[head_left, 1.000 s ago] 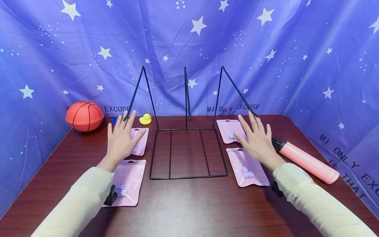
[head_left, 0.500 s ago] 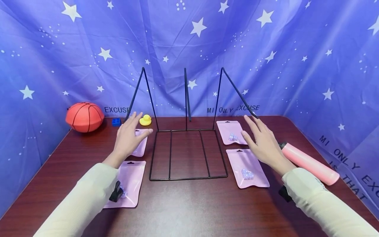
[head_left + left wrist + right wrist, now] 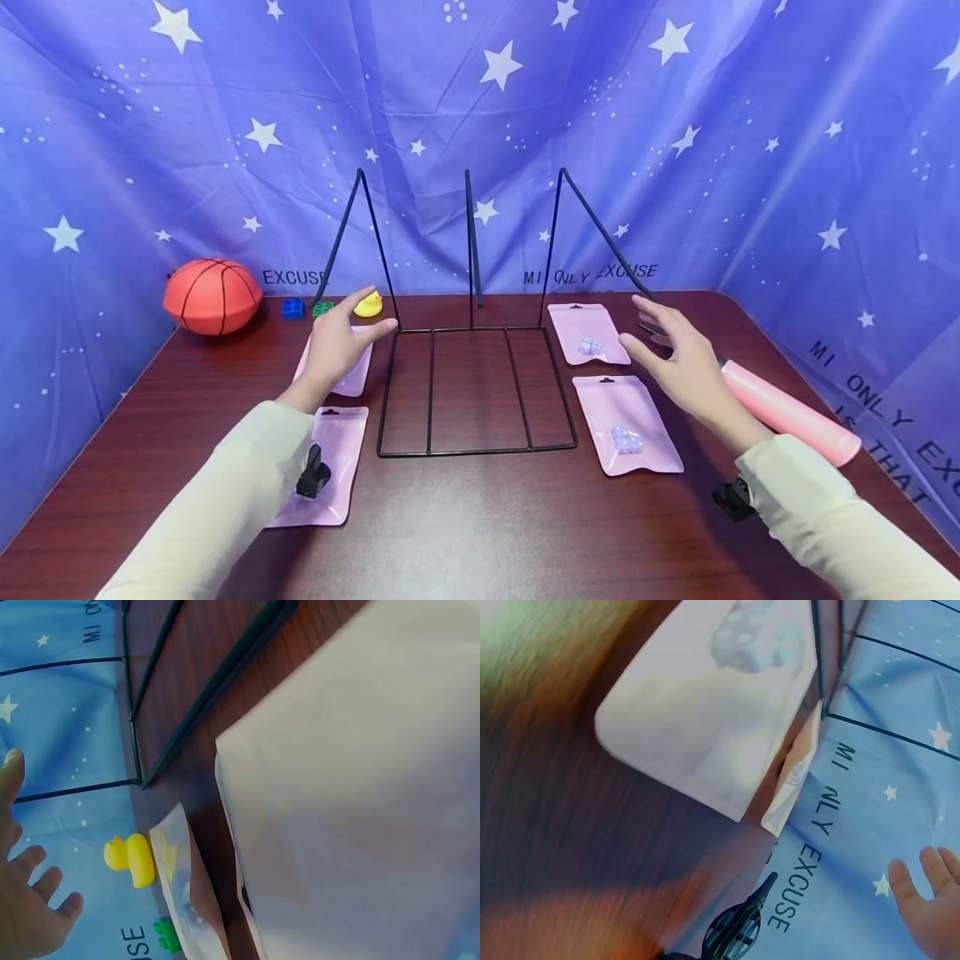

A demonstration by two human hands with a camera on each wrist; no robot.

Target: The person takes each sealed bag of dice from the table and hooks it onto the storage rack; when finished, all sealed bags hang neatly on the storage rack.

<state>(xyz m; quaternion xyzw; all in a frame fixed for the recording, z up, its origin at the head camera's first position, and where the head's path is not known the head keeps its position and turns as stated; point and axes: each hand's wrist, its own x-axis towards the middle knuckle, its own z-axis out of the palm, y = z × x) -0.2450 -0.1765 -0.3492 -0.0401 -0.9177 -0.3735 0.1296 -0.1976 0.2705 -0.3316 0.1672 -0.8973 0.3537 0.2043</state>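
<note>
My left hand (image 3: 341, 337) hovers open above the far left pink pouch (image 3: 347, 375), thumb pointing at the black wire rack (image 3: 472, 450). It holds nothing. My right hand (image 3: 667, 348) is open too, floating between the far right pouch (image 3: 581, 329) and the pink pump (image 3: 787, 412). Two nearer pouches lie flat: one at the left (image 3: 333, 467), one at the right (image 3: 626, 425) with pale dice inside. The left wrist view shows the near pouch (image 3: 352, 787), the duck (image 3: 129, 859) and my spread fingers (image 3: 22, 900). The right wrist view shows the dice pouch (image 3: 712, 720) and my fingertips (image 3: 930, 900).
An orange basketball (image 3: 213, 296) sits at the back left. A blue brick (image 3: 293, 307), a green brick (image 3: 323, 307) and a yellow duck (image 3: 367, 304) line the table's far edge. The rack's slanted wires rise at the back. Blue star cloth hangs all around.
Both hands have lifted off the far pouches and turned edge-up. The right hand has drifted right toward the pump; the left has shifted slightly, uncovering the green brick.
</note>
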